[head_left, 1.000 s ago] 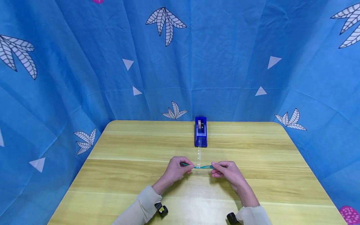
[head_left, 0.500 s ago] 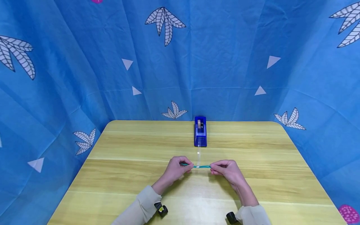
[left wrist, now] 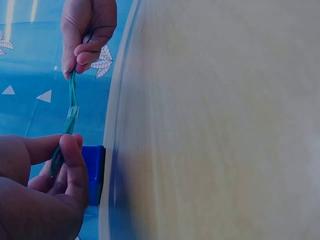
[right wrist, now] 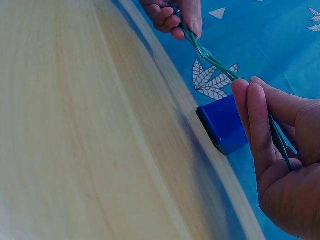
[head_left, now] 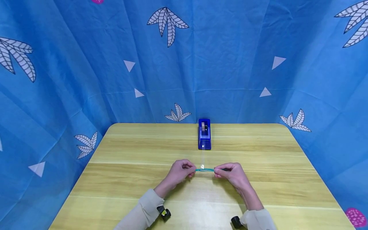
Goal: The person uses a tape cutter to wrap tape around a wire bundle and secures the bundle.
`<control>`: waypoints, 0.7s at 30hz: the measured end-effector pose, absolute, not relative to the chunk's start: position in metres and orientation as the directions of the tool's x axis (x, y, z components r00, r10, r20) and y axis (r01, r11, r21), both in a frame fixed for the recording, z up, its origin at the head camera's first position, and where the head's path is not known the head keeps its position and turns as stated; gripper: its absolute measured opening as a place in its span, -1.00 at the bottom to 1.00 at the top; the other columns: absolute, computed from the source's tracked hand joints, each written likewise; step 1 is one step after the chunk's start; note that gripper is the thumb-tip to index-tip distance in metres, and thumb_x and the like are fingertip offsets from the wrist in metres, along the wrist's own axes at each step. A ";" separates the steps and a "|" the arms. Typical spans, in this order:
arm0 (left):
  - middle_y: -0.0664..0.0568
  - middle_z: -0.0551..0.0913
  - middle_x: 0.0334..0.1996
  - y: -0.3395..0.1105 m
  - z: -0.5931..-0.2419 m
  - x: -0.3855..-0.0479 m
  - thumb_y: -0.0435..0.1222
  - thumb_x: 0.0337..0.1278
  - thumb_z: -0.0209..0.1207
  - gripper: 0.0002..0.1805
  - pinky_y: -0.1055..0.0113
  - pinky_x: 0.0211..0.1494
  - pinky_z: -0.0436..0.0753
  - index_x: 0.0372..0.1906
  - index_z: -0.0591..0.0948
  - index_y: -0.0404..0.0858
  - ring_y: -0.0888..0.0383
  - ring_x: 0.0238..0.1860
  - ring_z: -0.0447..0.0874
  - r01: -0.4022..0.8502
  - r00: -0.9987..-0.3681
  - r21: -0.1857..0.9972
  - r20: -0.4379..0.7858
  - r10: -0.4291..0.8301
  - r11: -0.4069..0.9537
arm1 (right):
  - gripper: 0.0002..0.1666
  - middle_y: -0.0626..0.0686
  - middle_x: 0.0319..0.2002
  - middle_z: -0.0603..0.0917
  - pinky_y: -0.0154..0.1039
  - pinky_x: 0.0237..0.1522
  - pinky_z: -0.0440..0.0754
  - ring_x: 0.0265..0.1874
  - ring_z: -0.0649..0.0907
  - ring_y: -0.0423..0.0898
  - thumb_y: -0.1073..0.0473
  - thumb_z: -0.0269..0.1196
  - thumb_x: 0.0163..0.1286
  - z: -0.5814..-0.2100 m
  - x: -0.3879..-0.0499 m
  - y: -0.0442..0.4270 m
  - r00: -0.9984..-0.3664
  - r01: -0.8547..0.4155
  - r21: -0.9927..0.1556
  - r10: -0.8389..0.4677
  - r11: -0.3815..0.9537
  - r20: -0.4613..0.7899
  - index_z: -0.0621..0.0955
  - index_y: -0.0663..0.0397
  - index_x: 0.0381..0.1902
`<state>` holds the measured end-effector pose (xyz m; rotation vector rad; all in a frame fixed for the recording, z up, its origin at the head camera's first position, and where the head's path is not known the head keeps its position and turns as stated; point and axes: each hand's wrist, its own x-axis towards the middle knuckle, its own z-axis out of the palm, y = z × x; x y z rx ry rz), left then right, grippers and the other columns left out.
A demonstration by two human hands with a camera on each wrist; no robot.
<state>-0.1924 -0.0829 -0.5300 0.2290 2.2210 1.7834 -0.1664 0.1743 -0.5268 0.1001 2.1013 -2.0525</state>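
"So where's the green cord bundle (head_left: 207,170)?"
"Stretched between left hand (head_left: 180,171) and right hand (head_left: 233,174), both pinching it, nearer than the blue dispenser (head_left: 204,136)."
"What might spoil it?"
"Uneven twisting could crease the clear tape (head_left: 202,166) or stick it crooked."

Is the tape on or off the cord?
On it: both wrist views show clear tape against the cord, between the left hand and right hand.

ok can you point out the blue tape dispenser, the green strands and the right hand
Blue tape dispenser (head_left: 204,135), head view, middle of its body.
Green strands (left wrist: 70,123), left wrist view, midway along the visible bundle.
Right hand (head_left: 232,174), head view, the middle of the hand.
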 end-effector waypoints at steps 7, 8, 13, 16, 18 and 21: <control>-0.13 0.77 -0.38 -0.084 -0.531 -0.192 -0.39 0.29 0.34 -0.94 0.40 -0.34 0.67 -0.24 0.75 -0.35 0.17 -0.44 0.68 0.026 -0.959 0.954 -0.060 0.275 0.299 | -0.68 0.17 -0.25 0.82 -0.27 -0.11 0.79 -0.33 0.82 -0.10 0.34 0.39 0.38 -0.527 -0.167 0.171 -0.969 0.222 -0.975 -0.114 -0.004 -0.220 0.68 0.50 -0.01; -0.13 0.77 -0.38 -0.083 -0.531 -0.192 -0.40 0.28 0.34 -0.94 0.41 -0.34 0.67 -0.25 0.75 -0.34 0.17 -0.45 0.68 0.032 -0.961 0.952 -0.054 0.270 0.303 | -0.68 0.18 -0.23 0.81 -0.27 -0.11 0.79 -0.32 0.82 -0.10 0.33 0.37 0.40 -0.527 -0.167 0.172 -0.967 0.226 -0.974 -0.123 -0.007 -0.224 0.67 0.50 0.00; -0.15 0.77 -0.41 -0.082 -0.529 -0.191 -0.39 0.29 0.34 -0.95 0.42 -0.38 0.63 -0.28 0.76 -0.31 0.13 -0.45 0.68 0.053 -0.967 0.947 -0.031 0.254 0.317 | -0.62 0.16 -0.15 0.78 -0.28 -0.11 0.79 -0.32 0.80 -0.11 0.25 0.30 0.48 -0.525 -0.169 0.177 -0.952 0.244 -0.970 -0.184 0.014 -0.243 0.62 0.49 0.09; -0.13 0.76 -0.42 -0.081 -0.529 -0.190 -0.37 0.30 0.35 -0.94 0.44 -0.39 0.61 -0.30 0.77 -0.27 0.14 -0.45 0.67 0.060 -0.968 0.942 -0.027 0.251 0.330 | -0.58 0.11 -0.13 0.77 -0.31 -0.19 0.79 -0.39 0.77 -0.16 0.17 0.30 0.51 -0.525 -0.171 0.181 -0.939 0.261 -0.965 -0.223 0.041 -0.263 0.63 0.46 0.10; -0.12 0.76 -0.43 -0.080 -0.529 -0.189 -0.37 0.30 0.35 -0.94 0.44 -0.40 0.61 -0.31 0.77 -0.26 0.15 -0.45 0.67 0.070 -0.968 0.939 -0.018 0.252 0.336 | -0.57 0.10 -0.18 0.79 -0.35 -0.29 0.77 -0.47 0.73 -0.20 0.09 0.30 0.51 -0.526 -0.171 0.184 -0.923 0.277 -0.959 -0.258 0.066 -0.284 0.66 0.41 0.07; -0.10 0.76 -0.43 -0.079 -0.528 -0.189 -0.36 0.30 0.35 -0.94 0.44 -0.39 0.61 -0.31 0.77 -0.24 0.16 -0.45 0.67 0.076 -0.967 0.938 -0.014 0.254 0.339 | -0.53 0.06 -0.32 0.80 -0.44 -0.47 0.66 -0.59 0.64 -0.27 -0.01 0.27 0.53 -0.525 -0.170 0.188 -0.892 0.298 -0.949 -0.325 0.100 -0.314 0.68 0.37 0.01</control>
